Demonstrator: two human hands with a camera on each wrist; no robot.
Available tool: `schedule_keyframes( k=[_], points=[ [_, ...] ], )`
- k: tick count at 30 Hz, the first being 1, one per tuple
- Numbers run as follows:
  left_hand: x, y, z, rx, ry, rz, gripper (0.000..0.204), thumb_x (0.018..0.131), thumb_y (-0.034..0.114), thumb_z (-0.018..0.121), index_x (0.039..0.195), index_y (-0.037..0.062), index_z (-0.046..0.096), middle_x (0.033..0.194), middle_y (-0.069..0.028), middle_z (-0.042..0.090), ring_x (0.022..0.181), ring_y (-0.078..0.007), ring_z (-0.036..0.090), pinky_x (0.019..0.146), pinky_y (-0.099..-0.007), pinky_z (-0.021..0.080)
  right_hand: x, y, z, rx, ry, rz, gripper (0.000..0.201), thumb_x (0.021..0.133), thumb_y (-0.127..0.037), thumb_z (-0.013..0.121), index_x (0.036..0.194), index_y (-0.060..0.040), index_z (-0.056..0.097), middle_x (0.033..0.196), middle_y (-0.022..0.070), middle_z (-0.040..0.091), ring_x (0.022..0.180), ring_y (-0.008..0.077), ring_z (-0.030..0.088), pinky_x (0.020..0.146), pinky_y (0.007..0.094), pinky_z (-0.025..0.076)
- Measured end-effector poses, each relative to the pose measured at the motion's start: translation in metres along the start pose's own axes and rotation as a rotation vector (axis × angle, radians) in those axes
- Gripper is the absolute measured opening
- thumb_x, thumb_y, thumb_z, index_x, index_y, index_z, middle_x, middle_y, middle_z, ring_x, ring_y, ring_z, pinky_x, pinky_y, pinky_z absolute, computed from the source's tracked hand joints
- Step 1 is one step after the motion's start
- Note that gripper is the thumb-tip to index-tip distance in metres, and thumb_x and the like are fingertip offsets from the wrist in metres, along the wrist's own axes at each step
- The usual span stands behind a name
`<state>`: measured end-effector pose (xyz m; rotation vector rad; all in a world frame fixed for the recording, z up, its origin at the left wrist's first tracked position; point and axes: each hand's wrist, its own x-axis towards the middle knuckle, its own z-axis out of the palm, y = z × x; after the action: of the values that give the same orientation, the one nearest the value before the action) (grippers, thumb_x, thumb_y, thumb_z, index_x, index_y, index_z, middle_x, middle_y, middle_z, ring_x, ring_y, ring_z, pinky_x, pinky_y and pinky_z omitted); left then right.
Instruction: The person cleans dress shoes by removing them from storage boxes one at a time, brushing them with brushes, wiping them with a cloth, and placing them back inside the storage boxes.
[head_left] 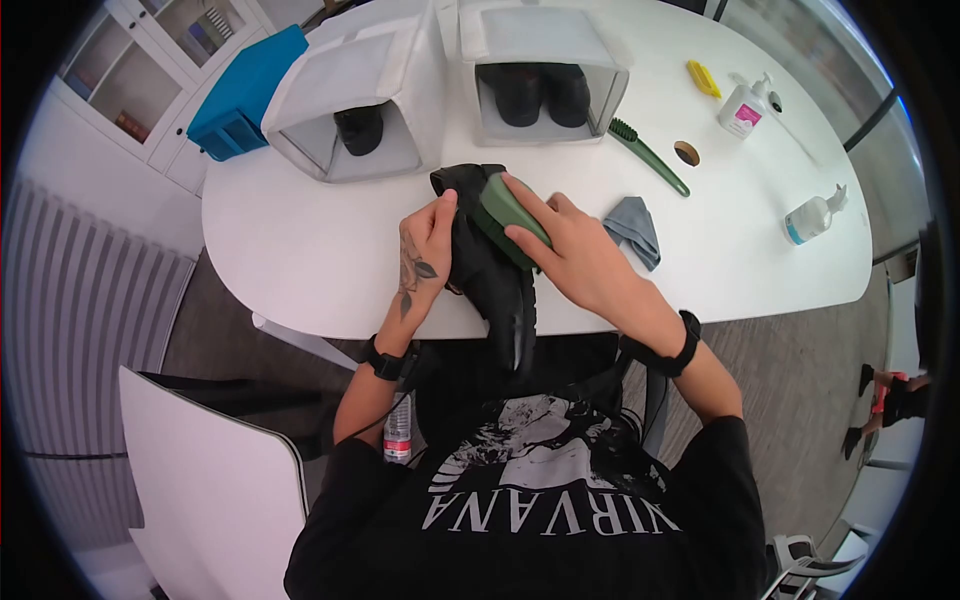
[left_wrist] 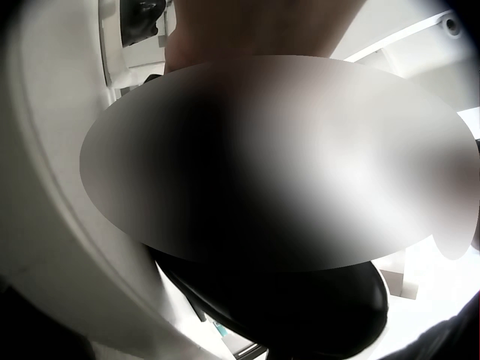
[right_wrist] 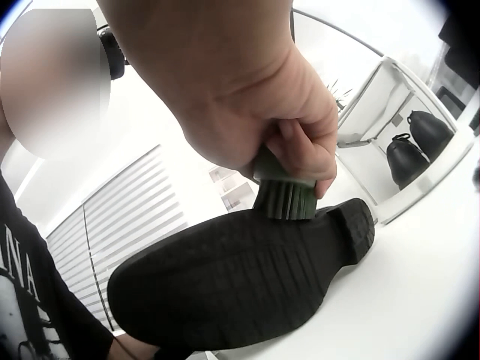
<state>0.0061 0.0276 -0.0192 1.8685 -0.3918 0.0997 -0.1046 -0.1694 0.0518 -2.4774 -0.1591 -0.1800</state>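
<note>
A black leather shoe is held up over the front of the table, its toe toward the person. My left hand grips it at the near-left side, thumb up by the opening; most of those fingers are hidden behind the shoe. In my right hand is a green brush, fingers curled round its back. The right wrist view shows the brush's bristles down at the edge of the shoe, above the ridged black sole. Much of the left wrist view is blurred, with the dark shoe toe below.
Two whitish open-fronted boxes with black shoes inside stand at the back, beside a teal case. To the right lie a grey cloth, a long green brush, a yellow brush and two pump bottles.
</note>
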Motion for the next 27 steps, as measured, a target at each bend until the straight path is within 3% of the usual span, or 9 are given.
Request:
schedule_keyframes(
  k=[5, 11, 13, 14, 15, 17, 20, 23, 27],
  points=[
    [0.022, 0.015, -0.003, 0.144, -0.222, 0.009, 0.058, 0.101, 0.040, 0.069, 0.072, -0.0022, 0.042, 0.062, -0.0058, 0.033, 0.063, -0.0108, 0.032, 0.056, -0.0351, 0.031, -0.028, 0.010, -0.021, 0.138, -0.087, 0.113, 0.061, 0.108, -0.038, 0.056, 0.162, -0.0169, 0.039, 0.102, 0.0265, 0.059, 0.094, 0.0446, 0.066, 0.087, 0.0454, 0.053],
    [0.029, 0.083, -0.024, 0.320, -0.417, 0.225, 0.051, 0.093, 0.033, 0.079, 0.075, -0.0025, 0.046, 0.064, -0.0095, 0.043, 0.059, -0.0198, 0.036, 0.058, -0.0363, 0.037, -0.048, 0.049, -0.019, 0.368, 0.293, -0.076, 0.060, 0.109, -0.035, 0.054, 0.162, -0.0104, 0.040, 0.117, 0.0206, 0.065, 0.104, 0.0321, 0.062, 0.094, 0.0431, 0.047],
    [0.019, 0.115, -0.034, 0.365, -0.342, 0.376, 0.036, 0.093, 0.025, 0.080, 0.083, -0.0037, 0.061, 0.065, -0.0080, 0.052, 0.063, -0.0116, 0.039, 0.059, -0.0317, 0.041, -0.060, 0.029, -0.042, 0.512, 0.321, 0.193, 0.063, 0.108, -0.037, 0.054, 0.162, -0.0086, 0.039, 0.124, 0.0171, 0.066, 0.107, 0.0233, 0.061, 0.096, 0.0401, 0.048],
    [0.016, 0.126, -0.041, 0.408, -0.337, 0.427, 0.028, 0.088, 0.019, 0.084, 0.090, -0.0043, 0.068, 0.074, -0.0119, 0.064, 0.062, -0.0192, 0.052, 0.064, -0.0346, 0.047, -0.065, 0.018, -0.052, 0.611, 0.310, 0.343, 0.065, 0.108, -0.039, 0.054, 0.163, -0.0101, 0.039, 0.128, 0.0169, 0.066, 0.113, 0.0208, 0.059, 0.102, 0.0371, 0.048],
    [0.015, 0.124, -0.045, 0.412, -0.340, 0.424, 0.028, 0.088, 0.019, 0.084, 0.090, -0.0043, 0.068, 0.074, -0.0119, 0.064, 0.062, -0.0192, 0.052, 0.064, -0.0346, 0.047, -0.067, 0.020, -0.049, 0.633, 0.407, 0.283, 0.066, 0.107, -0.038, 0.053, 0.164, -0.0095, 0.037, 0.140, 0.0187, 0.062, 0.124, 0.0222, 0.059, 0.107, 0.0353, 0.046],
    [0.015, 0.119, -0.054, 0.413, -0.297, 0.813, 0.024, 0.082, 0.012, 0.086, 0.088, -0.0031, 0.069, 0.080, -0.0128, 0.068, 0.069, -0.0296, 0.062, 0.066, -0.0383, 0.049, -0.070, 0.013, -0.044, 0.605, 0.589, 0.060, 0.067, 0.107, -0.036, 0.053, 0.164, -0.0047, 0.035, 0.147, 0.0202, 0.057, 0.130, 0.0240, 0.058, 0.108, 0.0361, 0.046],
    [0.004, 0.101, -0.050, 0.432, -0.368, 0.816, 0.018, 0.078, 0.005, 0.085, 0.087, -0.0007, 0.070, 0.084, -0.0123, 0.070, 0.077, -0.0329, 0.066, 0.069, -0.0402, 0.050, -0.078, 0.014, -0.039, 0.482, 0.572, -0.111, 0.069, 0.105, -0.033, 0.055, 0.163, -0.0002, 0.034, 0.154, 0.0223, 0.051, 0.138, 0.0279, 0.055, 0.113, 0.0364, 0.043],
    [-0.013, 0.093, -0.046, 0.466, -0.452, 0.861, 0.017, 0.074, -0.002, 0.079, 0.089, 0.0004, 0.069, 0.086, -0.0109, 0.069, 0.078, -0.0305, 0.066, 0.072, -0.0388, 0.050, -0.079, 0.013, -0.032, 0.215, 0.530, -0.119, 0.069, 0.101, -0.025, 0.060, 0.160, 0.0027, 0.037, 0.127, 0.0221, 0.061, 0.111, 0.0321, 0.062, 0.100, 0.0383, 0.047],
    [-0.036, 0.073, -0.040, 0.532, -0.521, 0.900, 0.024, 0.068, -0.006, 0.070, 0.090, 0.0007, 0.067, 0.095, -0.0099, 0.068, 0.087, -0.0300, 0.066, 0.079, -0.0376, 0.051, -0.081, 0.023, -0.019, 0.393, 0.535, -0.147, 0.067, 0.100, -0.022, 0.061, 0.160, -0.0012, 0.039, 0.110, 0.0187, 0.058, 0.096, 0.0329, 0.060, 0.089, 0.0388, 0.048]
  ],
)
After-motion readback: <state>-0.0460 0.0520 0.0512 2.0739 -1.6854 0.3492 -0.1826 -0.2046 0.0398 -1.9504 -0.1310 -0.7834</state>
